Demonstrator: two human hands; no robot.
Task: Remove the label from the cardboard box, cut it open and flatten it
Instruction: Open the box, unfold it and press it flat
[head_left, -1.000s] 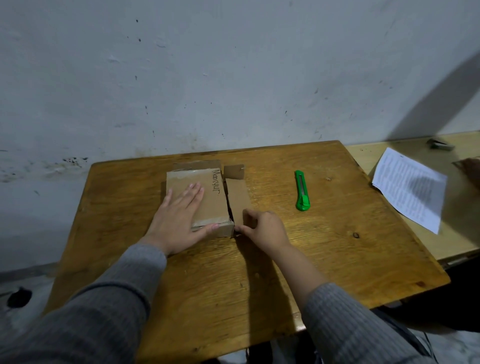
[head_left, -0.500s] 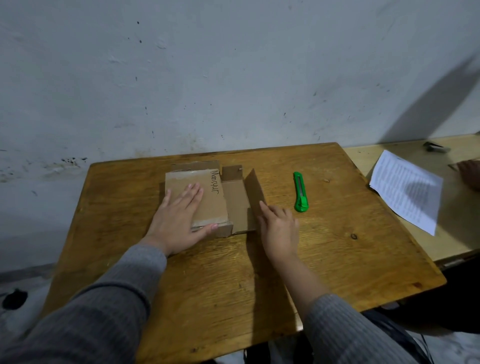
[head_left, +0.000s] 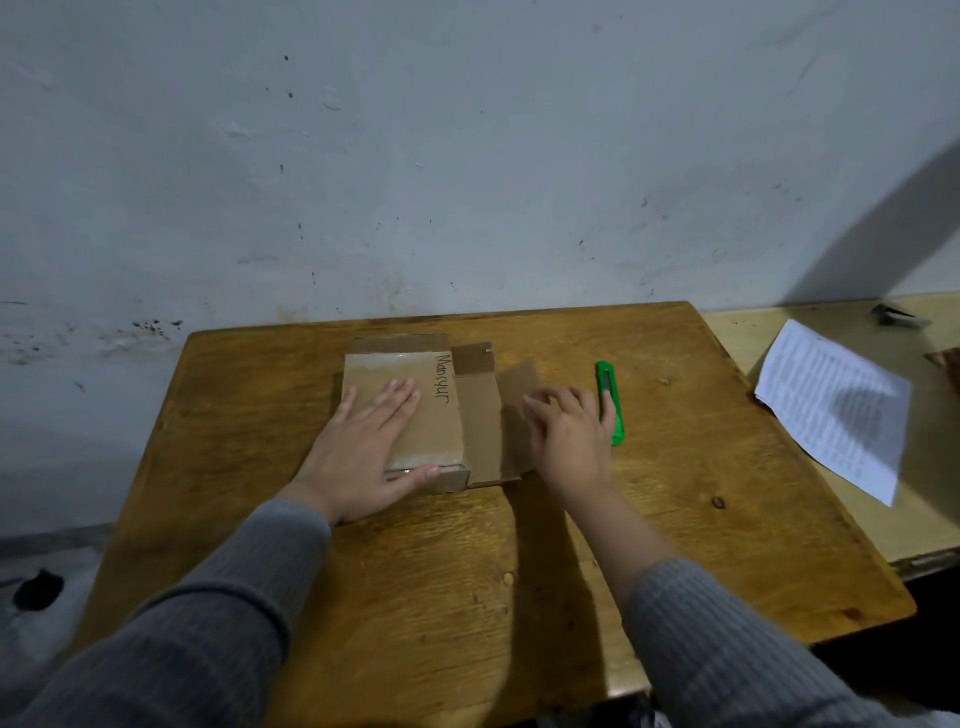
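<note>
The person is wearing a grey ribbed knit sweater, its long sleeves (head_left: 218, 618) reaching to both wrists; hands bare.

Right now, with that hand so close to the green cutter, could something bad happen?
Maybe. The right hand is beside the green utility knife; whether its blade is out is too small to tell, so a careless grab could nick a finger. The left hand lies flat on the cardboard box, so a cut made toward it might slip into those fingers. The opened flap stands partly raised and could spring back.
</note>
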